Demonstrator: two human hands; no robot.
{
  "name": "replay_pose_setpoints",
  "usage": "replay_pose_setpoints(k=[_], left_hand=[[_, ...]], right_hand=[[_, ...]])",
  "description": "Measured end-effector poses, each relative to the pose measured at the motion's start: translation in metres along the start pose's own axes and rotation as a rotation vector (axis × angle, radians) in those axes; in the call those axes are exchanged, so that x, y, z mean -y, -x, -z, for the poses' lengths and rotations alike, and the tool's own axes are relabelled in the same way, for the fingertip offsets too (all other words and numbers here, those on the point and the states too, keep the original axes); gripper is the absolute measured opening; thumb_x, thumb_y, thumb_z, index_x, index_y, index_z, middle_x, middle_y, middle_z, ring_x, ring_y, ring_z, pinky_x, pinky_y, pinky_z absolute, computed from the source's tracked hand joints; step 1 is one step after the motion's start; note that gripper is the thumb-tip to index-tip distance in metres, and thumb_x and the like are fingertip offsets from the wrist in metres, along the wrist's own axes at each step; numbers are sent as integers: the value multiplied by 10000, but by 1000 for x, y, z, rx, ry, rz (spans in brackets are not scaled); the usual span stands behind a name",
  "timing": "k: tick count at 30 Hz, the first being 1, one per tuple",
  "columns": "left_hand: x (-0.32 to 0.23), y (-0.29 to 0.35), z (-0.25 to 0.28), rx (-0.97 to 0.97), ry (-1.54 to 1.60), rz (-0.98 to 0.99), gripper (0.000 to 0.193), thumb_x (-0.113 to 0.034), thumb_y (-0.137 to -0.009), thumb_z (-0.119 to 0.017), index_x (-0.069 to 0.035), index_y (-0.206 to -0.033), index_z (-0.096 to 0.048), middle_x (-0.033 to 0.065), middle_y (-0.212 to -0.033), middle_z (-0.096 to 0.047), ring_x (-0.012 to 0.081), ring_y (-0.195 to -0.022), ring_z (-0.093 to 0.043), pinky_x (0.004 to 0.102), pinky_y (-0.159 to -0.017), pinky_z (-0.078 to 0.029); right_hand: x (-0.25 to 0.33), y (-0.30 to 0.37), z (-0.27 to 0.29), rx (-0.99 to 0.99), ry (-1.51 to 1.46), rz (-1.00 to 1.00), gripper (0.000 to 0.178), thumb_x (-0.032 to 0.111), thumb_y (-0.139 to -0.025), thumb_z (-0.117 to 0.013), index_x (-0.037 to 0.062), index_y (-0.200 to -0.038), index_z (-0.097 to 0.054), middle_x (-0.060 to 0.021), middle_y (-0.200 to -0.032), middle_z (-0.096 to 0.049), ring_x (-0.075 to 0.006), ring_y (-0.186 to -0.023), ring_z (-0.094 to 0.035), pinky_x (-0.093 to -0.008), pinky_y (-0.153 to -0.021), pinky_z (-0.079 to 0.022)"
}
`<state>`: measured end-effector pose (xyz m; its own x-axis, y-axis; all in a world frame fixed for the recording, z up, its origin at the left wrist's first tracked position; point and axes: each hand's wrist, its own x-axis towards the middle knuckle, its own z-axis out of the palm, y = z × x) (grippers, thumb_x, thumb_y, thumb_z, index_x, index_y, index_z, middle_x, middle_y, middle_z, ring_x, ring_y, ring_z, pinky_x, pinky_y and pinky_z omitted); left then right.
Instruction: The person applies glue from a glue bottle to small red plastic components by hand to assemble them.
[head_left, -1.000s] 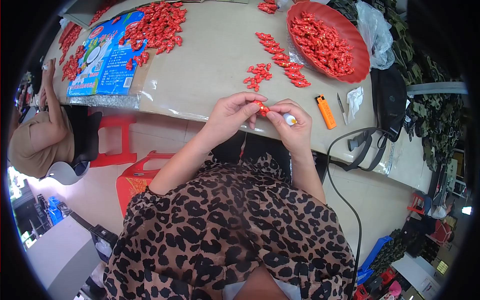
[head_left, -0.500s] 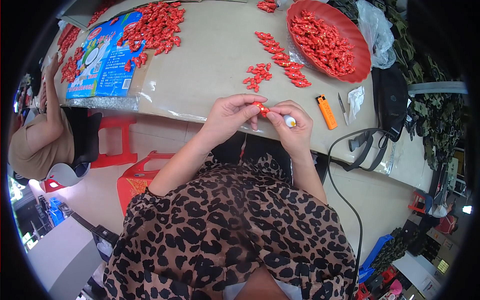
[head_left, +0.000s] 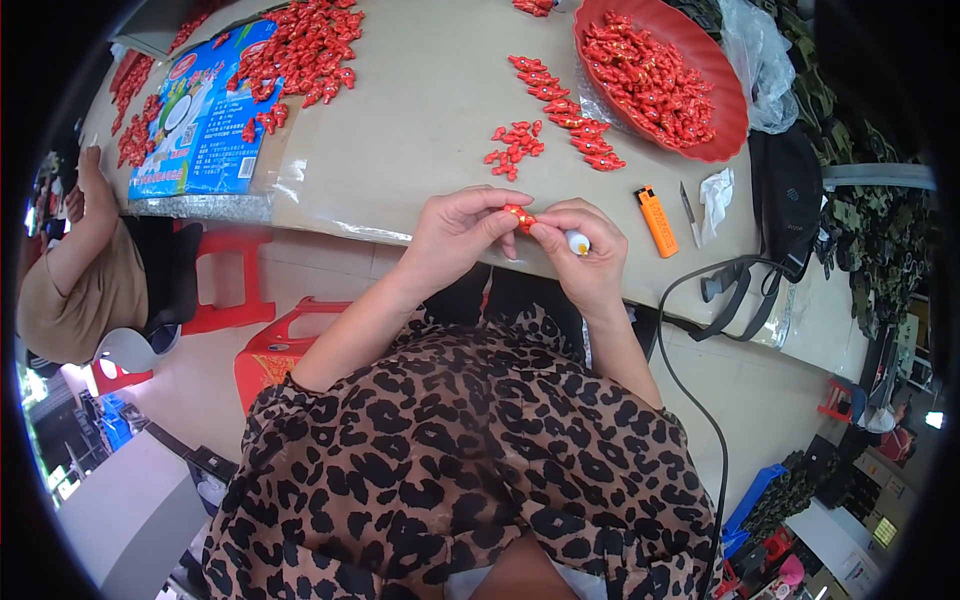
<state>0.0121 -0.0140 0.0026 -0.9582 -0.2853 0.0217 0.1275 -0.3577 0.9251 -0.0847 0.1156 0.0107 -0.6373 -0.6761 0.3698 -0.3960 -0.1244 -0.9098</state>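
Between the fingertips of both hands, over the table's near edge, is a small shiny red figurine with gold marks. My left hand pinches it from the left. My right hand is closed round a small white tube with a yellowish tip, which sticks out below the fingers. Its thumb and forefinger also touch the figurine's right side. Just beyond my hands lies a loose cluster of small red pieces. A slanting row of red figurines runs beside it.
A red scalloped bowl full of figurines stands at the far right. Nearer are an orange lighter, a small blade, a crumpled tissue and a black bag. Blue printed cardboard bears more figurines. Another person's arm is at left.
My hands keep nearly the same place and grip on the figurine and tube. The view has shifted slightly. At the left, the other person's arm has lowered and drawn back.
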Motion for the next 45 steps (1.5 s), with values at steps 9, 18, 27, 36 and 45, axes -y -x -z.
replay_pose_setpoints(k=[9,18,27,36,45], left_hand=[[2,1,-6,-23,23,-151,241,-13,-806,-493,17,-1044,-470,105,-934,-533,149,-780,-544,258,-721,-454],[1,1,-5,-9,42,-153,219,28,-812,-447,12,-1030,-453,102,-980,-513,146,-902,-512,274,-803,-440],[-3,0,-4,-39,48,-79,208,-14,-809,-485,15,-1014,-468,98,-939,-540,138,-848,-534,255,-745,-451],[-37,-82,15,-293,-463,-202,207,-67,-787,-538,12,-975,-504,57,-844,-560,94,-759,-528,221,-670,-442],[-14,-169,63,-342,-1003,-222,189,-89,-749,-578,-21,-923,-556,70,-750,-588,108,-704,-531,238,-635,-432]], right_hand=[[5,-1,-2,-59,-108,-64,114,-24,-669,-633,-19,-772,-584,-74,-759,-550,-126,-687,-524,-222,-605,-416],[5,-2,-2,-18,-115,3,132,-54,-664,-624,-18,-786,-587,-85,-816,-538,-135,-734,-534,-230,-646,-442],[3,0,1,-90,-208,-64,124,-23,-696,-617,-26,-812,-574,-67,-816,-534,-111,-739,-520,-215,-658,-426],[-7,8,5,-205,-401,-184,92,25,-734,-596,-22,-808,-567,-38,-783,-522,-84,-716,-475,-188,-646,-372],[-6,8,7,-187,-397,-196,81,29,-734,-591,-21,-792,-566,-35,-763,-519,-87,-706,-468,-192,-635,-362]])
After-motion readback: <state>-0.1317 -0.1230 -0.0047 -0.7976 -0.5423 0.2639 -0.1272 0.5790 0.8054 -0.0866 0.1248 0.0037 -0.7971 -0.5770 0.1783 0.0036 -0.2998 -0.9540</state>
